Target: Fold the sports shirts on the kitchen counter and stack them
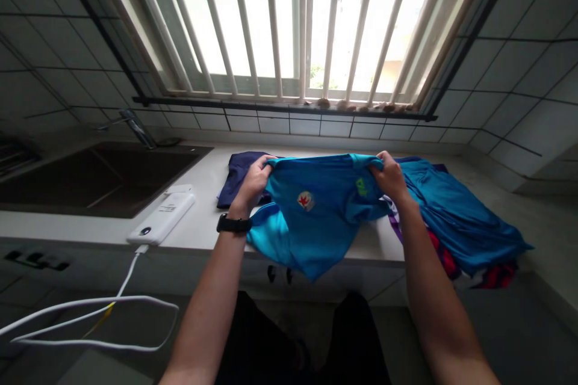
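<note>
Here, blue shirt (316, 222) raised over white countertop (203, 228); dark sink (103, 180), barred window (289, 30).

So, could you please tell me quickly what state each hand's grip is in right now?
Left hand: closed, holding the upper edge of a blue shirt.
Right hand: closed, holding the same shirt's upper edge at the other side.

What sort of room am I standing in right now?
This looks like a kitchen or utility room, probably a kitchen. There's a dark inset sink with a metal faucet set in a white countertop, and tiled walls around a barred window.
</note>
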A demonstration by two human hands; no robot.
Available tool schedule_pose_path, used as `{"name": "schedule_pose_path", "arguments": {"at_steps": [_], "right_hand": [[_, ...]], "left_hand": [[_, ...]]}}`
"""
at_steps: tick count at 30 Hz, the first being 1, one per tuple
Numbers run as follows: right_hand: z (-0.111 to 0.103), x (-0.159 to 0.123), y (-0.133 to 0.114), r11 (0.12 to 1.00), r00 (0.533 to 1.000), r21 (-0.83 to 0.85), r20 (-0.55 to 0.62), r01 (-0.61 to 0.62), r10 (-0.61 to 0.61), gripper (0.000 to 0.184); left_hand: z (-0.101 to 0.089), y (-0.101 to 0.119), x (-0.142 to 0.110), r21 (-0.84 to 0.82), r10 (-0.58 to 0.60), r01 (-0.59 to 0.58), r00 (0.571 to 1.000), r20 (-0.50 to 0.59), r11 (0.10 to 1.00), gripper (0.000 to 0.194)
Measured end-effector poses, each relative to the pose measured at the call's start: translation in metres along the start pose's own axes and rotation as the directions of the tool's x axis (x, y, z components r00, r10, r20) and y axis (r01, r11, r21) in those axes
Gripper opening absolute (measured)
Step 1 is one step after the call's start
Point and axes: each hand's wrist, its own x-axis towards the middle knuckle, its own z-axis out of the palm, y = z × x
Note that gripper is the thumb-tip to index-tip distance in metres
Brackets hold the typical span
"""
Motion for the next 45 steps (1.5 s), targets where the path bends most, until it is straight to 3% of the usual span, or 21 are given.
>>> {"name": "schedule_pose_path", "arguments": {"at_steps": [4,7,10,12,14,16,18,20,23,25,28,33,35,37,40,41,42,43,45], "right_hand": [[-0.058,0.010,-0.030,0.996,0.990,-0.062,0.129,0.057,-0.049,0.044],[-0.095,0.009,-0.058,0.998,0.982,0.059,0.187,0.027,-0.038,0.048],[-0.121,0.005,-0.079,0.991,0.998,0.131,0.059,-0.003,-0.005,0.042],[-0.128,0.005,-0.085,0.991,0.999,0.132,-0.041,-0.017,0.023,0.040],[-0.129,0.006,-0.087,0.983,0.998,0.169,0.014,-0.070,0.068,0.039],[-0.124,0.007,-0.087,0.958,0.980,0.243,0.169,-0.149,0.110,0.030],[-0.116,0.008,-0.084,0.928,0.952,0.304,0.275,-0.215,0.130,0.022],[-0.107,0.009,-0.076,0.926,0.942,0.303,0.310,-0.227,0.129,0.020],[-0.093,0.014,-0.059,0.961,0.918,0.205,0.384,-0.187,0.097,0.027],[-0.084,0.018,-0.045,0.980,0.895,0.152,0.443,-0.127,0.047,0.032],[-0.074,0.021,-0.027,0.995,0.879,0.082,0.477,-0.062,0.016,0.037],[-0.066,0.016,-0.002,0.995,0.825,-0.059,0.557,-0.075,0.095,0.044],[-0.061,0.018,0.007,0.997,0.809,-0.061,0.583,-0.051,0.078,0.049],[-0.049,0.022,0.014,0.990,0.832,-0.123,0.541,-0.065,0.122,0.051],[-0.021,0.025,0.015,0.930,0.940,-0.328,0.233,-0.167,0.251,0.041],[-0.009,0.023,0.013,0.911,0.960,-0.368,0.131,-0.185,0.247,0.038],[0.002,0.018,0.011,0.909,0.973,-0.381,0.079,-0.171,0.216,0.040],[0.013,0.010,0.008,0.920,0.981,-0.372,0.096,-0.121,0.168,0.043],[0.031,-0.010,0.003,0.953,0.959,-0.300,0.278,0.032,0.056,0.046]], "left_hand": [[-0.032,0.047,-0.005,0.209,0.127,-0.073,0.959,-0.254,0.975,0.026],[-0.052,0.081,-0.019,0.336,0.185,-0.087,0.945,-0.271,0.938,0.043],[-0.071,0.114,-0.043,0.433,0.015,0.018,0.997,-0.072,0.901,0.050],[-0.082,0.131,-0.057,0.471,-0.178,0.105,0.978,0.113,0.876,0.042],[-0.089,0.141,-0.067,0.455,-0.285,0.141,0.921,0.265,0.879,0.031],[-0.091,0.143,-0.070,0.412,-0.311,0.158,0.889,0.337,0.898,0.026],[-0.089,0.137,-0.066,0.384,-0.327,0.197,0.893,0.309,0.902,0.020],[-0.082,0.125,-0.058,0.378,-0.358,0.270,0.915,0.186,0.886,0.011],[-0.066,0.103,-0.042,0.350,-0.380,0.362,0.925,-0.019,0.864,0.015],[-0.055,0.088,-0.030,0.337,-0.405,0.409,0.910,-0.087,0.848,0.015],[-0.044,0.064,-0.015,0.427,-0.442,0.437,0.892,-0.093,0.792,0.011],[-0.043,0.034,-0.004,0.567,-0.376,0.276,0.924,0.065,0.776,0.031],[-0.043,0.026,0.001,0.598,-0.327,0.233,0.944,0.051,0.767,0.036],[-0.040,0.019,0.009,0.622,-0.235,0.198,0.972,-0.023,0.757,0.038],[-0.027,0.010,0.022,0.617,-0.073,0.171,0.981,-0.181,0.768,0.020],[-0.022,0.007,0.024,0.611,-0.009,0.135,0.979,-0.205,0.780,0.009],[-0.017,0.004,0.025,0.614,0.054,0.085,0.978,-0.203,0.785,0.011],[-0.012,0.000,0.023,0.627,0.104,0.028,0.980,-0.173,0.779,0.024],[-0.005,-0.008,0.012,0.675,0.111,-0.053,0.993,-0.043,0.736,0.042]]}}
